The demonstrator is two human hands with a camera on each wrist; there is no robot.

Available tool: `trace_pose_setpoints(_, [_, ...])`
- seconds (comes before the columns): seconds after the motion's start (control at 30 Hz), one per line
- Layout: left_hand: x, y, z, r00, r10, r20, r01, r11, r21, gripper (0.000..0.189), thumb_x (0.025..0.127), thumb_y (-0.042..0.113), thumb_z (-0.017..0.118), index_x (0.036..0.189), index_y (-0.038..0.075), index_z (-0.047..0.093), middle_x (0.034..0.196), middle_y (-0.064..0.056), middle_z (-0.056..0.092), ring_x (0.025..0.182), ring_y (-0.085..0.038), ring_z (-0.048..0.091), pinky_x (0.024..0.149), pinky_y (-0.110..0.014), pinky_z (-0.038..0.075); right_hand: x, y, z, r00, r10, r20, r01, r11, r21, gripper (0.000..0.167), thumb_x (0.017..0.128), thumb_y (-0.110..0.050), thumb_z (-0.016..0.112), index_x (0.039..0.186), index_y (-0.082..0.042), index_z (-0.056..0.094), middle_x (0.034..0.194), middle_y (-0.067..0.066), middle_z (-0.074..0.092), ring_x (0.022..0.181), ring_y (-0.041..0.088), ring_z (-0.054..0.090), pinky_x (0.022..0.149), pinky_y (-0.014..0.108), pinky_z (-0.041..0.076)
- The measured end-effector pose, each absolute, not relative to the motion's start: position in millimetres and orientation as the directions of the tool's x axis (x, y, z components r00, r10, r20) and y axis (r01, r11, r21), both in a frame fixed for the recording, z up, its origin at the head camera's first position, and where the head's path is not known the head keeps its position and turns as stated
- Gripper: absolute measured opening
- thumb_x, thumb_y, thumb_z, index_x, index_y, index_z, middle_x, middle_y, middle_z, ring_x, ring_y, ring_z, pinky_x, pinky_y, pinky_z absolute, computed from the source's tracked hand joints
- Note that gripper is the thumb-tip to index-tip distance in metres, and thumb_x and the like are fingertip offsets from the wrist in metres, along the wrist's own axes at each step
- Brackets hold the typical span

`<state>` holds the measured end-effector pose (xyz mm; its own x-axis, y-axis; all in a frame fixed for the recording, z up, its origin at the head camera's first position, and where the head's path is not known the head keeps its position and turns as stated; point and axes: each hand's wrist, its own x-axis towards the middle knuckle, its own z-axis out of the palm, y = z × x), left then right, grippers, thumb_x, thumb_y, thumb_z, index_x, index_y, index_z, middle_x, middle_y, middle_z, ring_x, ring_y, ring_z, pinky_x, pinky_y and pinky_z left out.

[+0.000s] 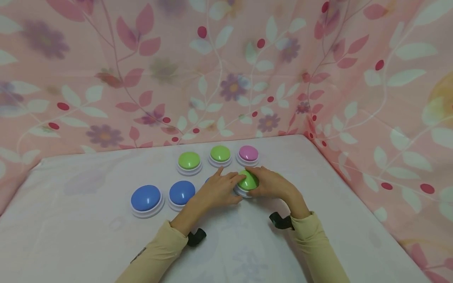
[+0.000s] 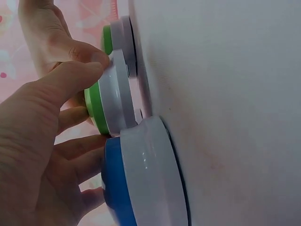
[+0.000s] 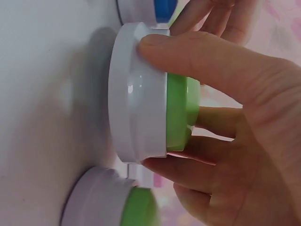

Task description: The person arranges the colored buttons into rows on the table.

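Observation:
A green push button (image 1: 249,181) with a round white base (image 3: 141,94) is held a little above the white-covered table by both hands. My right hand (image 1: 272,184) grips it from the right, thumb along the near side of the base and fingers round the far side. From the left, my left hand (image 1: 219,188) pinches the button's edge, its thumb at the near side and a finger (image 2: 77,146) at the left edge. Close by the left fingers stands a blue push button (image 2: 117,179), mostly hidden behind that hand in the head view.
Two blue buttons (image 1: 146,198) (image 1: 182,193) stand to the left. Behind are two green buttons (image 1: 189,161) (image 1: 220,153) and a pink one (image 1: 248,153). Another green button (image 3: 138,207) stands right of the held one, largely covered by the right hand. A floral cloth (image 1: 170,78) hangs behind the table.

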<state>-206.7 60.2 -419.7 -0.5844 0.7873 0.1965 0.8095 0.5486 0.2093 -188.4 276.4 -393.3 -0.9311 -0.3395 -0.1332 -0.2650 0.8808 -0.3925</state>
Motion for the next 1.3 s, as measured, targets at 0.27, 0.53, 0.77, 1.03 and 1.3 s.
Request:
trace_pose_setpoints(0.27, [-200.9, 54.4, -405.5, -0.564, 0.782, 0.265, 0.826, 0.537, 0.173, 0.067, 0.087, 0.043, 0.073, 0.144, 0.014, 0.05, 0.14, -0.012, 0.057, 0.131, -0.023, 0.053, 0.117, -0.055, 0.027, -176.7, 269.3, -368.7, -0.94, -0.327, -0.091, -0.279, 0.896, -0.345, 0.083, 0.079, -0.029, 0.083, 0.148, -0.005, 0.044, 0.143, 0.012, 0.054, 0.135, 0.05, 0.041, 0.103, 0.058, 0.043])
trace_pose_setpoints(0.53, [-196.1, 57.5, -393.4, -0.547, 0.771, 0.326, 0.837, 0.514, 0.189, 0.068, 0.087, 0.04, 0.073, 0.145, 0.014, 0.049, 0.143, -0.01, 0.055, 0.135, -0.021, 0.049, 0.12, -0.047, 0.02, -164.5, 269.6, -349.6, -0.957, -0.291, -0.013, -0.273, 0.91, -0.311, 0.081, 0.08, -0.028, 0.082, 0.147, -0.003, 0.044, 0.14, 0.016, 0.056, 0.135, 0.051, 0.04, 0.106, 0.061, 0.039])
trace_pose_setpoints(0.77, [-195.5, 59.0, -392.5, -0.563, 0.765, 0.313, 0.826, 0.511, 0.237, 0.066, 0.088, 0.037, 0.073, 0.144, 0.013, 0.049, 0.143, -0.01, 0.054, 0.133, -0.021, 0.05, 0.12, -0.042, 0.025, -163.1, 268.9, -352.1, -0.958, -0.286, -0.005, -0.273, 0.92, -0.28, 0.081, 0.079, -0.03, 0.083, 0.146, -0.003, 0.046, 0.138, 0.019, 0.056, 0.131, 0.051, 0.044, 0.101, 0.059, 0.045])
trace_pose_setpoints(1.03, [-198.0, 60.9, -397.5, -0.556, 0.769, 0.317, 0.831, 0.513, 0.213, 0.063, 0.087, 0.036, 0.073, 0.141, 0.01, 0.051, 0.142, -0.009, 0.055, 0.134, -0.02, 0.049, 0.12, -0.04, 0.024, -164.9, 266.7, -357.8, -0.959, -0.281, -0.017, -0.266, 0.924, -0.274, 0.081, 0.078, -0.034, 0.084, 0.144, -0.005, 0.048, 0.127, 0.016, 0.061, 0.112, 0.033, 0.058, 0.088, 0.05, 0.054])
trace_pose_setpoints(1.3, [-200.3, 60.2, -405.7, -0.585, 0.773, 0.245, 0.81, 0.539, 0.231, 0.062, 0.085, 0.033, 0.075, 0.138, 0.011, 0.053, 0.137, -0.008, 0.058, 0.129, -0.021, 0.054, 0.119, -0.042, 0.028, -174.6, 264.3, -375.2, -0.949, -0.301, -0.092, -0.264, 0.921, -0.288, 0.081, 0.078, -0.035, 0.083, 0.144, -0.004, 0.048, 0.13, 0.017, 0.06, 0.112, 0.029, 0.058, 0.093, 0.048, 0.051])
